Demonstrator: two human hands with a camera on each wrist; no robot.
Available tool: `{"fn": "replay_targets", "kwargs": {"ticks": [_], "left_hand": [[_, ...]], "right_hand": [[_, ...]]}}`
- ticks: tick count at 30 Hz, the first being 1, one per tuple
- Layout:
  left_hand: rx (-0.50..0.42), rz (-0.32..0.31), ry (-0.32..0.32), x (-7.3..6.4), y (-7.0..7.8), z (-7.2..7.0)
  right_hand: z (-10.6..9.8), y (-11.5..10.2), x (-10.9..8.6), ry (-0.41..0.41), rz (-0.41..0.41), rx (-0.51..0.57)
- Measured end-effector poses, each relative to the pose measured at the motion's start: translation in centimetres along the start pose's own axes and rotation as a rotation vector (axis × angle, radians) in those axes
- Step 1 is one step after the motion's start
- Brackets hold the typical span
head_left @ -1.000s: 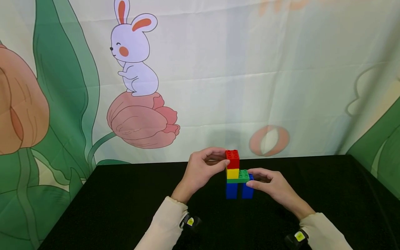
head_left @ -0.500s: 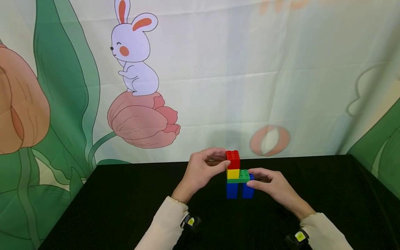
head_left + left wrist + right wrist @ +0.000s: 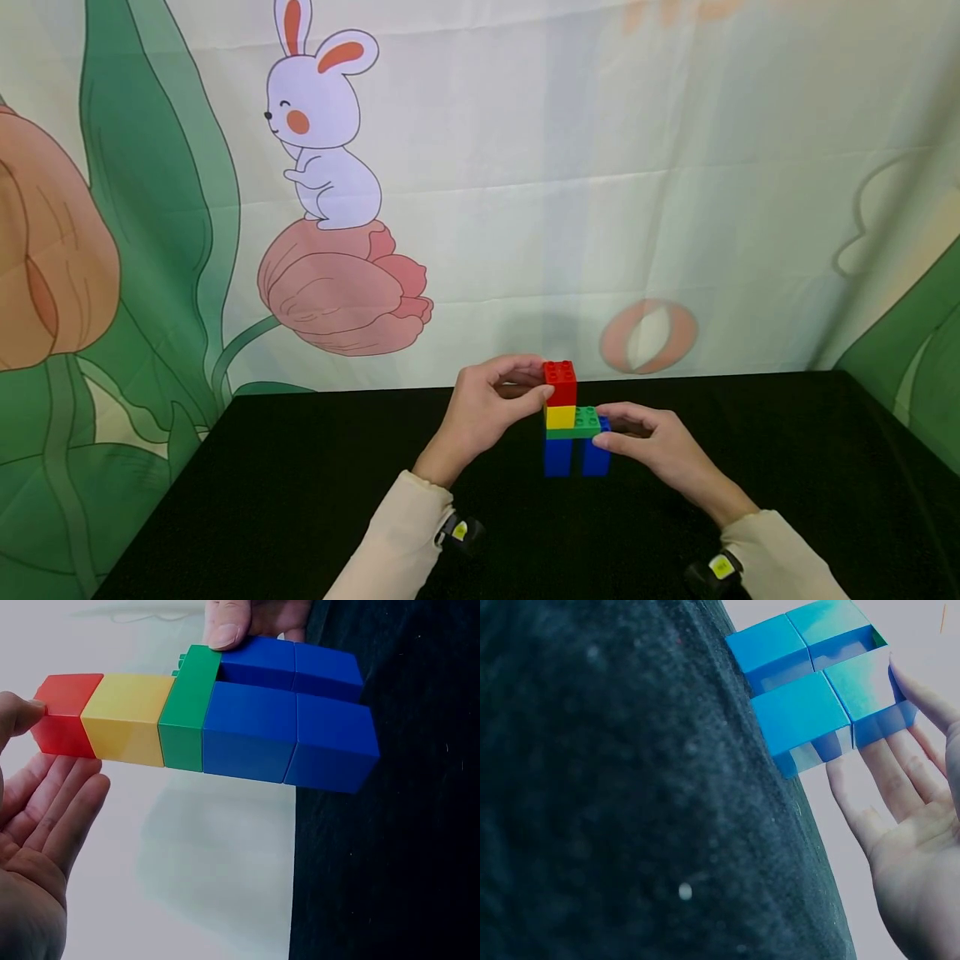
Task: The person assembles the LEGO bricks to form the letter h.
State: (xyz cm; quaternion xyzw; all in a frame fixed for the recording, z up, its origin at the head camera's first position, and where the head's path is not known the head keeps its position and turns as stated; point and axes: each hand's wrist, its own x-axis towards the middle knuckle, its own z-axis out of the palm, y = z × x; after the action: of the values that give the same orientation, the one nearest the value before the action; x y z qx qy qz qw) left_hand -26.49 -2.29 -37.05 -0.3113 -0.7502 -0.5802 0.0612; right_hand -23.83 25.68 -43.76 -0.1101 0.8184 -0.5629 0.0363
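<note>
A small structure of toy building blocks stands on the black cloth in the head view. Its red block (image 3: 561, 387) is on top, over a yellow block (image 3: 560, 417), which sits on the left part of a flat green block (image 3: 587, 422). Below are two blue legs (image 3: 557, 458), each made of two stacked blocks, with a narrow gap between them. My left hand (image 3: 483, 408) pinches the red block between thumb and fingers. With thumb and fingers on either side, my right hand (image 3: 660, 442) holds the upper blue block (image 3: 866, 686) of the right leg.
Black cloth (image 3: 315, 483) covers the table, whose far edge runs just behind the blocks. A pale curtain (image 3: 510, 208) printed with a rabbit and tulips hangs behind it. Each sleeve cuff carries a dark wrist camera (image 3: 461, 533).
</note>
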Motion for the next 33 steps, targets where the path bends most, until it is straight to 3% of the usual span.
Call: {"fn": "replay_targets", "kwargs": {"ticks": [33], "left_hand": [[0.119, 0.047, -0.050, 0.01, 0.84, -0.40]], "right_hand": [[0.15, -0.12, 0.13, 0.003, 0.015, -0.006]]}}
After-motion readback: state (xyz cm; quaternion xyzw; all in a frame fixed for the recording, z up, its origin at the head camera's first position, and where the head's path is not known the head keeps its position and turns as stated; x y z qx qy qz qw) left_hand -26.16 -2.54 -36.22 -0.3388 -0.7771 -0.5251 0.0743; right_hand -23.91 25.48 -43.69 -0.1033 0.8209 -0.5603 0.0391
